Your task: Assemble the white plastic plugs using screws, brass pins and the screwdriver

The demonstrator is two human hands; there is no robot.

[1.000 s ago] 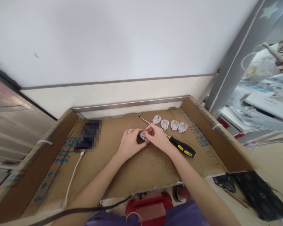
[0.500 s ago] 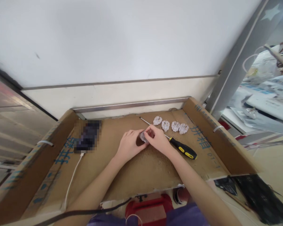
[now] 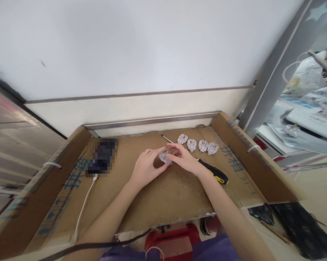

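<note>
Between my two hands is a clear plastic plug piece point(image 3: 165, 156), held above the cardboard surface point(image 3: 163, 203). My left hand point(image 3: 148, 166) grips its left side between thumb and fingers. From the right, my right hand point(image 3: 183, 158) pinches the same piece with thumb and forefinger. Behind and right of my hands lie several clear plugs point(image 3: 203, 145) in a row, pins up. A screwdriver with a black and yellow handle point(image 3: 216, 172) lies under my right wrist, its shaft partly hidden by my hand.
A blurred-out dark phone point(image 3: 102, 156) with a white cable point(image 3: 84, 206) lies at the left. Cardboard walls point(image 3: 250, 152) border both sides, and a metal rail point(image 3: 152, 120) runs along the back. A red stool point(image 3: 174, 241) shows below the front edge.
My right hand's fingers have spread a little and shifted on the clear piece, which now shows more of its face. My right forearm covers more of the screwdriver handle.
</note>
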